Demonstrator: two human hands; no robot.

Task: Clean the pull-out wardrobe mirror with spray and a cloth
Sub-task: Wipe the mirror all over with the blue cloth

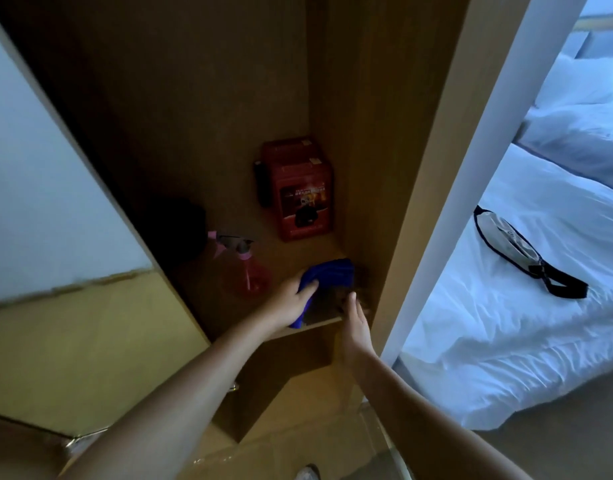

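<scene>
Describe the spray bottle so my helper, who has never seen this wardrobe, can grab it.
Look on the wooden wardrobe shelf, left of the left hand gripping the folded blue cloth. The translucent pink plastic spray bottle stands there upright, in front of the red printed box. Nothing else there is see-through or has a trigger.

Counted on the wardrobe shelf [318,322]: two red boxes [303,197], one pink spray bottle [244,268], one blue cloth [327,277]; two hands, left [291,301] and right [355,323]; one pouch [516,245] on the bed [505,323].

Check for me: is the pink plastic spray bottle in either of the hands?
No: the pink plastic spray bottle stands untouched on the wooden shelf.
</scene>
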